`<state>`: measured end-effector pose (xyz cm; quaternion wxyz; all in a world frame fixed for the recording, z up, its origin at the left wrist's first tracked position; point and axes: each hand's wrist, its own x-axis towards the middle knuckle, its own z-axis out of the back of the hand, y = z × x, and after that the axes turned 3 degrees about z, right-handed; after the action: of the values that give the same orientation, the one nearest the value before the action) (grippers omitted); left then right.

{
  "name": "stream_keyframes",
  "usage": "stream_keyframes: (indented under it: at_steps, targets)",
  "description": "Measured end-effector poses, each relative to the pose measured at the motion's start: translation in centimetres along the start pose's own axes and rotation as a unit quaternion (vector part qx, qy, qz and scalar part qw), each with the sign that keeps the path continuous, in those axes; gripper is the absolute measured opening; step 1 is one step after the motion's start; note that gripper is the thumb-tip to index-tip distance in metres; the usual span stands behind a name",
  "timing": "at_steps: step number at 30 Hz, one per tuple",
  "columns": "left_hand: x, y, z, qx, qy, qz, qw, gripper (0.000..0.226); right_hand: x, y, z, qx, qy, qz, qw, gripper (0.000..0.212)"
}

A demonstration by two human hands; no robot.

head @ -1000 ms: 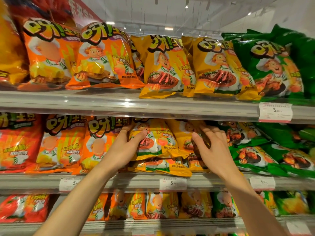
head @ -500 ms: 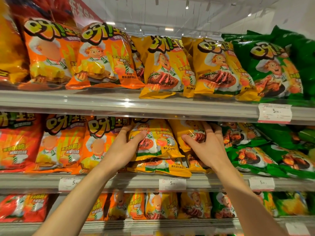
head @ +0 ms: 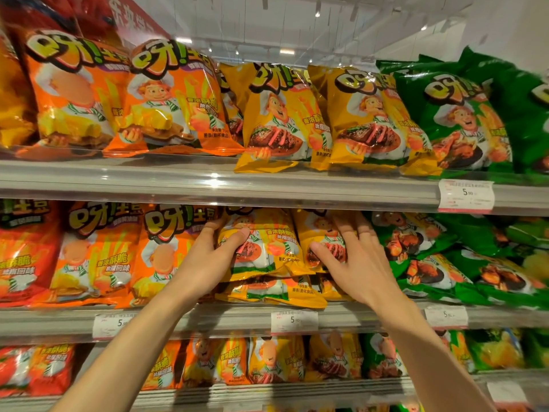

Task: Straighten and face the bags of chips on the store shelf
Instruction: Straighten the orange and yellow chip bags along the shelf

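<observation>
On the middle shelf (head: 208,321) two yellow chip bags stand tilted over a third yellow bag (head: 267,294) lying flat. My left hand (head: 208,260) grips the left yellow bag (head: 267,248) at its left edge, thumb on the front and fingers behind. My right hand (head: 356,263) lies on the right yellow bag (head: 315,230), its thumb stretched across the front and its fingers spread up along the bag's right side. Most of that bag is hidden by the hand.
Orange bags (head: 118,257) stand upright left of my hands. Green bags (head: 421,251) lie slumped to the right. The top shelf carries orange, yellow (head: 276,120) and green bags. Smaller bags fill the shelf below. Price tags (head: 294,321) hang on the shelf rails.
My right hand has slid left and up across the right yellow bag. My left hand keeps its hold on the left yellow bag, almost without moving.
</observation>
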<state>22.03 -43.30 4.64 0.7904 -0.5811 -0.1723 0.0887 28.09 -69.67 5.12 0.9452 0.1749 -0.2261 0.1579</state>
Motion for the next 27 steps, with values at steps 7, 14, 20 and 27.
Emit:
stream_keyframes:
  at_steps: [7,14,20,27]
  targets:
    - [0.2,0.0,-0.1,0.01,-0.005,-0.005,1.0,0.065,-0.1,-0.1,-0.2,-0.07,-0.072,-0.022,0.995,0.07]
    - [-0.1,-0.1,-0.2,0.0,0.0,-0.008,1.0,0.069,0.3,-1.2,-0.8,-0.113,-0.068,-0.048,0.99,0.08]
    - [-0.9,-0.7,-0.1,-0.02,0.006,-0.016,1.0,0.076,-0.1,-2.0,0.0,-0.033,-0.033,-0.024,0.999,0.096]
    - [-2.6,-1.3,-0.1,-0.036,0.018,-0.047,0.998,0.088,-2.3,0.2,1.9,0.099,-0.14,0.02,0.985,0.051]
